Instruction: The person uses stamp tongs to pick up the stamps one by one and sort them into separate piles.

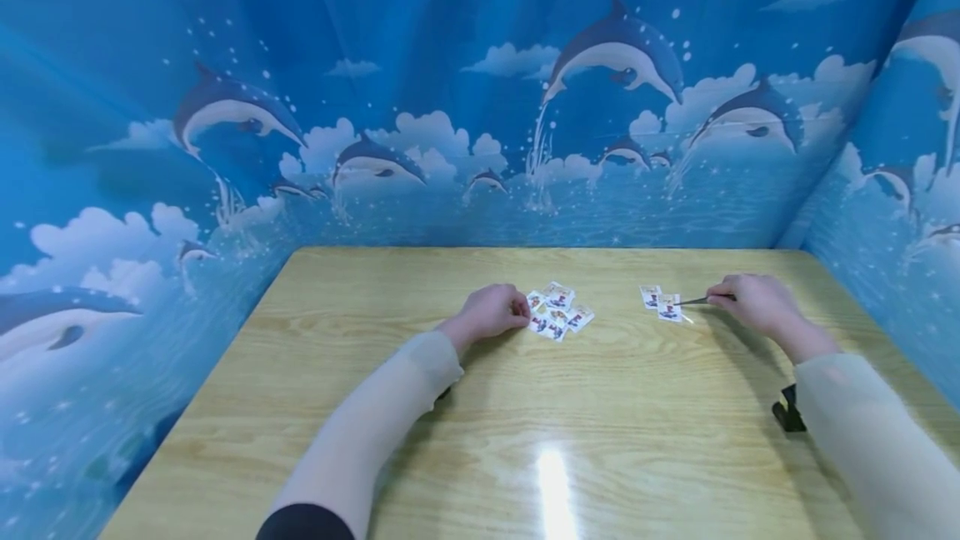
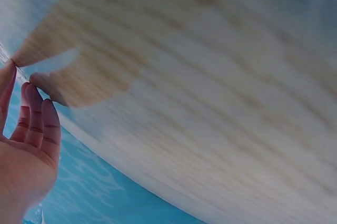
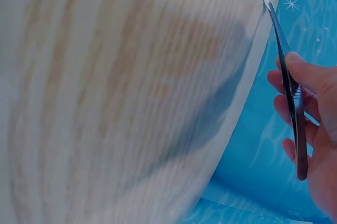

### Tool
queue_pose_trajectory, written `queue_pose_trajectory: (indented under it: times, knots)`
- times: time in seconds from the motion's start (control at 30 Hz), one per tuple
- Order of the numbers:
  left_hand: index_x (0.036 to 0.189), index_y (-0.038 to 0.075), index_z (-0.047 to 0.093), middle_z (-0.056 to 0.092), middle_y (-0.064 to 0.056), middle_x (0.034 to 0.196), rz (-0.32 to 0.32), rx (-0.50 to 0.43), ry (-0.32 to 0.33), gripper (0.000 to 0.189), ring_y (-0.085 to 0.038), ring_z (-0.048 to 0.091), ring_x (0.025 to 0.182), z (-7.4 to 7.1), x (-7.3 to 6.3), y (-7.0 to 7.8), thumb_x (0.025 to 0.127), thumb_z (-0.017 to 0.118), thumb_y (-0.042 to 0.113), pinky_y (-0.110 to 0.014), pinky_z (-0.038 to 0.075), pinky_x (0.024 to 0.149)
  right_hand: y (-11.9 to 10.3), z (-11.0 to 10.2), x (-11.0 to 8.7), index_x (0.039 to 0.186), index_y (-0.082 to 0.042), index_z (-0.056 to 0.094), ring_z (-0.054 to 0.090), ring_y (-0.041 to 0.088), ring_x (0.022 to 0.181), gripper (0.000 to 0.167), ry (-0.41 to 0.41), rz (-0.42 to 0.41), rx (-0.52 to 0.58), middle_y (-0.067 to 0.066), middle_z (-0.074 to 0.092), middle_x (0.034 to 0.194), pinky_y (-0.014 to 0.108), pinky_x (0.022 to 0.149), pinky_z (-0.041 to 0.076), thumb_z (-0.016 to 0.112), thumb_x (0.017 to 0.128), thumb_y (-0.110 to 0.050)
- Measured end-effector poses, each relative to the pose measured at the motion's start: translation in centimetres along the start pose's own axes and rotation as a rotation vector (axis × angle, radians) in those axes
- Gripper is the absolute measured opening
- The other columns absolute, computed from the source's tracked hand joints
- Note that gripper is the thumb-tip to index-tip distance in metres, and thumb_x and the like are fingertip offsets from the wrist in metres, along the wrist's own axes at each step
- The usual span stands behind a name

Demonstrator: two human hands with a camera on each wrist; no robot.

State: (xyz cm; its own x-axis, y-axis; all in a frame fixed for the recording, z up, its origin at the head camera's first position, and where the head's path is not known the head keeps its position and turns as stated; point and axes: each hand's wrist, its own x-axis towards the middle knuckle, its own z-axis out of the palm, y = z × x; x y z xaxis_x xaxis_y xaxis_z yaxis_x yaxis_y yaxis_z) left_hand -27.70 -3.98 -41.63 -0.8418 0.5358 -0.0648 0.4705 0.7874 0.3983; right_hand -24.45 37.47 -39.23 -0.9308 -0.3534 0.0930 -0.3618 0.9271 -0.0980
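Observation:
Several small white cards or stickers with coloured figures lie in an overlapping pile [image 1: 557,301] on the wooden table. At the pile's left edge is my left hand [image 1: 495,311]; its fingertips touch or nearly touch the nearest cards. The left wrist view shows that hand [image 2: 29,150] with loosely bent fingers, and whether anything lies between them is hard to see. Farther right, my right hand [image 1: 757,304] pinches dark metal tweezers [image 3: 289,89]. Their tips meet the right side of a small printed card [image 1: 669,308], which overlaps a second card [image 1: 649,296].
A thin white strip [image 1: 687,318] lies beside the right-hand cards. The wooden table [image 1: 637,423] ends at a blue dolphin-print curtain [image 1: 480,107] behind and at both sides. A black device [image 1: 789,409] sits at the right wrist.

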Motion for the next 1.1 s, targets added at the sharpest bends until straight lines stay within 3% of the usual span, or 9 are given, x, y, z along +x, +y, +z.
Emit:
queue_pose_trajectory:
  times: [0.37, 0.6, 0.8, 1.1]
  knots:
    - [0.086, 0.024, 0.070, 0.063, 0.012, 0.085, -0.018, 0.006, 0.002, 0.005, -0.007, 0.058, 0.083, -0.1, 0.0, 0.0, 0.091, 0.070, 0.026, -0.028, 0.047, 0.081, 0.3, -0.2, -0.5, 0.107, 0.004, 0.071, 0.063, 0.038, 0.080, 0.023, 0.038, -0.006, 0.021, 0.012, 0.066, 0.087, 0.055, 0.072, 0.047, 0.064, 0.092, -0.013]
    - [0.086, 0.024, 0.070, 0.064, 0.012, 0.085, -0.010, 0.014, 0.003, 0.006, -0.007, 0.058, 0.083, -0.2, 0.0, 0.1, 0.092, 0.070, 0.026, -0.029, 0.047, 0.080, 0.2, -0.9, -0.8, 0.110, 0.006, 0.069, 0.052, 0.016, 0.060, 0.027, 0.041, 0.023, 0.060, 0.005, 0.063, 0.080, 0.039, 0.056, 0.041, 0.064, 0.094, -0.015]
    - [0.087, 0.025, 0.071, 0.063, 0.012, 0.087, -0.001, 0.014, 0.007, 0.005, -0.007, 0.058, 0.083, -0.1, 0.0, 0.0, 0.092, 0.070, 0.026, -0.029, 0.048, 0.079, -2.0, -1.7, -0.1, 0.112, 0.004, 0.069, 0.056, 0.017, 0.066, 0.027, 0.041, -0.007, 0.056, 0.007, 0.066, 0.088, 0.038, 0.058, 0.043, 0.063, 0.094, -0.016]
    - [0.092, 0.023, 0.073, 0.064, 0.011, 0.090, -0.007, 0.007, 0.000, 0.005, -0.008, 0.059, 0.087, 0.0, -0.1, 0.0, 0.092, 0.070, 0.027, -0.029, 0.047, 0.082, -7.2, -1.7, 2.2, 0.109, 0.001, 0.072, 0.058, 0.015, 0.067, 0.023, 0.055, -0.102, 0.123, 0.006, 0.067, 0.091, 0.035, 0.057, 0.045, 0.066, 0.093, -0.014]
